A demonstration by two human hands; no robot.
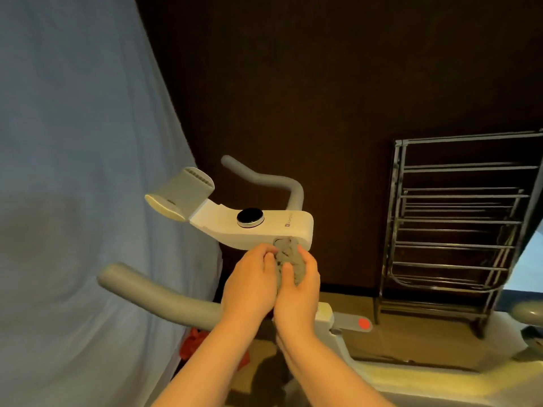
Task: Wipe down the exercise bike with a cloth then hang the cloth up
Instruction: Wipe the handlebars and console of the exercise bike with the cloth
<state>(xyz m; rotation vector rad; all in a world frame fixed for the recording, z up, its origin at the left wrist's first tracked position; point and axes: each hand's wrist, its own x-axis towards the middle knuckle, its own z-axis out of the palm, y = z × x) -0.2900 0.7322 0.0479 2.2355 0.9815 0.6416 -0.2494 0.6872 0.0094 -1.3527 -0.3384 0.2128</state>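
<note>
Grey, crumpled cloth [289,264] sits bunched between both hands, left hand [249,284] and right hand [298,289] fingers curled around it, just below the white plastic exercise-bike console [252,227]; wiping appears under way, with hanging on the metal rack [458,224] to come.

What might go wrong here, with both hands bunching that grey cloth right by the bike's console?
The cloth is wadded between the left hand and right hand, so it may wipe poorly. Rubbing near the round dial could turn it. The metal rack stands off to the right, so the cloth might be dropped on the way.
</note>
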